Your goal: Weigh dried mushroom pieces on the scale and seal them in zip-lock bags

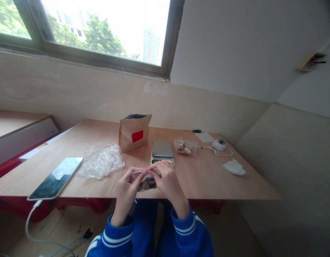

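Observation:
Both hands meet over the near edge of a low wooden table (213, 178). My left hand (126, 191) and my right hand (167, 182) pinch the top edge of a small clear zip bag (146, 182) with dark contents, held between them. Just behind the hands sits a small digital scale (162, 150) with a bare metal pan. A brown paper pouch (134, 132) with a red label stands open behind it to the left. To the right of the scale lies a second filled clear bag (185, 147).
A pile of empty clear zip bags (100, 160) lies left of the hands. A phone (56, 177) on a white cable rests at the table's left corner. A white round device (219, 144), white paper (204, 137) and a crumpled tissue (234, 167) sit at the right.

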`<control>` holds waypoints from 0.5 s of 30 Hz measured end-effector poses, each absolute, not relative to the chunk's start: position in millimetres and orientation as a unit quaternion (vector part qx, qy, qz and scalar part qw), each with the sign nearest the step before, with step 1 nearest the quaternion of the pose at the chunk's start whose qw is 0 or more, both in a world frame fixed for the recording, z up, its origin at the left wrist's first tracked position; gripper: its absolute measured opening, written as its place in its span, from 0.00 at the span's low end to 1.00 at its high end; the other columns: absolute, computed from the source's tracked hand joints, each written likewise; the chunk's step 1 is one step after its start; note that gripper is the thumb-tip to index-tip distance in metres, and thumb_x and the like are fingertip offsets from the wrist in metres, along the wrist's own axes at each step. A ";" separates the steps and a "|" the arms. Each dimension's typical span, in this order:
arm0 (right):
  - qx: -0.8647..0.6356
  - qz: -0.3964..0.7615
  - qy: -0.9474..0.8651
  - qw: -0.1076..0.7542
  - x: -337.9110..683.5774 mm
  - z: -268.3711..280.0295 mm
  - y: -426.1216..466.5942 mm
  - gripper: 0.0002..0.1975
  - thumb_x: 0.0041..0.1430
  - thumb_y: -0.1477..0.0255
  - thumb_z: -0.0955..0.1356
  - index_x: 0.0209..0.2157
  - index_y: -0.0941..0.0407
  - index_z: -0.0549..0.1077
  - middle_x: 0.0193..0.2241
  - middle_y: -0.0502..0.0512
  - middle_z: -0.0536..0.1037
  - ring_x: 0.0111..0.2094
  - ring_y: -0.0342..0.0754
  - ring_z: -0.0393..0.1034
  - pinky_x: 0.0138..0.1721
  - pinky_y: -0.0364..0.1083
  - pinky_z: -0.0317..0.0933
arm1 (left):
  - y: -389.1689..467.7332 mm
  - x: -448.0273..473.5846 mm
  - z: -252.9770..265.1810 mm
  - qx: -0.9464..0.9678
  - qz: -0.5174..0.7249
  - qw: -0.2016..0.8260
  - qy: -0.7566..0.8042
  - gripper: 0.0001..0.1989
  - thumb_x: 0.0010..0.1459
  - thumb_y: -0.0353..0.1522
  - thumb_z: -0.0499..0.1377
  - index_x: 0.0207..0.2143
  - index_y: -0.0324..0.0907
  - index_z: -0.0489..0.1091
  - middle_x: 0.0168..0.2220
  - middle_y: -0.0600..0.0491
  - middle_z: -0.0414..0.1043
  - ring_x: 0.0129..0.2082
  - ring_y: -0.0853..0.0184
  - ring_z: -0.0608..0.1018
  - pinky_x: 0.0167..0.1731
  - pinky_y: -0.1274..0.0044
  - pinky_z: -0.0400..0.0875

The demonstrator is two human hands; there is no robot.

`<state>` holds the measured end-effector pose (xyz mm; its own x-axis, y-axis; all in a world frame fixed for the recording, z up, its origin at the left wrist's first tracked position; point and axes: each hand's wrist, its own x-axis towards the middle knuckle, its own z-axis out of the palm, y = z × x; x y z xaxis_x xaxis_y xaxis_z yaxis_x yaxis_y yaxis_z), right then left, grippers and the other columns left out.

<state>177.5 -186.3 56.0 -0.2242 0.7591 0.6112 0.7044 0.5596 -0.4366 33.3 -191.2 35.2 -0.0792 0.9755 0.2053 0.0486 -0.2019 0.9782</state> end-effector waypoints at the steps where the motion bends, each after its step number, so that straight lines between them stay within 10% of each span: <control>1: -0.474 0.016 -0.779 0.410 175.4 53.7 -184.9 0.06 0.61 0.78 0.66 0.31 0.55 0.71 0.30 0.50 0.77 0.36 0.48 0.67 0.44 0.48 0.55 | -190.7 34.3 34.5 0.541 0.560 0.403 0.481 0.12 0.52 0.41 0.62 0.31 0.41 0.74 0.27 0.52 0.77 0.28 0.66 0.78 0.27 0.79 0.72; 15: -0.475 -0.049 -0.753 0.452 153.8 32.1 -174.3 0.10 0.65 0.78 0.59 0.32 0.55 0.68 0.29 0.53 0.72 0.34 0.50 0.64 0.41 0.48 0.59 | -186.2 43.0 16.7 0.538 0.586 0.273 0.541 0.11 0.57 0.41 0.57 0.34 0.43 0.71 0.33 0.52 0.75 0.33 0.65 0.78 0.33 0.76 0.71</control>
